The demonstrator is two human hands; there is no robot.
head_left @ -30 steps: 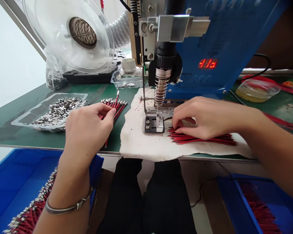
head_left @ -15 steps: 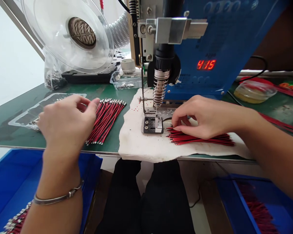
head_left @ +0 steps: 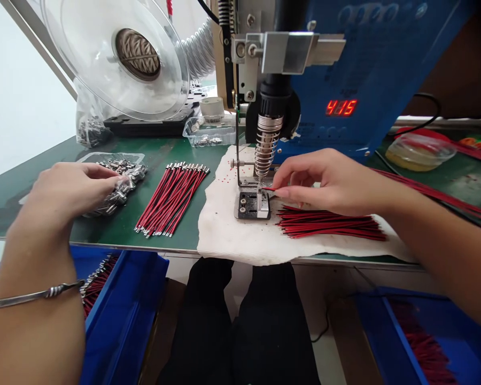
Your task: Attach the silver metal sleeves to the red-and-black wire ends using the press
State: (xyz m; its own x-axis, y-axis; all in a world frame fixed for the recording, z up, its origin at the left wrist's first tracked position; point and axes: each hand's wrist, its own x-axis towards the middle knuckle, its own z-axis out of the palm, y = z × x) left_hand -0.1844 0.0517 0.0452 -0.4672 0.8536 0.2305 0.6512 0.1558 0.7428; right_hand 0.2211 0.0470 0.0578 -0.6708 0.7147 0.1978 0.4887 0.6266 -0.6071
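Observation:
My left hand (head_left: 70, 188) reaches over the clear tray of small metal terminals (head_left: 116, 176), fingers curled down into the pile; what they pinch is too small to name. My right hand (head_left: 323, 179) pinches a single red wire (head_left: 268, 188) and holds its tip at the metal fixture (head_left: 251, 204) under the spring-wrapped soldering head (head_left: 266, 147). A bundle of bare red wires (head_left: 331, 224) lies just below that hand on the white cloth (head_left: 232, 235). Finished red wires with metal ends (head_left: 172, 197) lie on the green bench between my hands.
The blue machine (head_left: 364, 69) shows a red display reading 415. A clear spool (head_left: 120, 53) hangs at upper left. Blue bins (head_left: 116, 321) with wires sit below the bench edge on both sides. A yellowish dish (head_left: 420, 149) stands at far right.
My left hand left the finished wires and moved left to the terminal tray. My right hand lifted off the bare wire bundle and brought one wire to the fixture.

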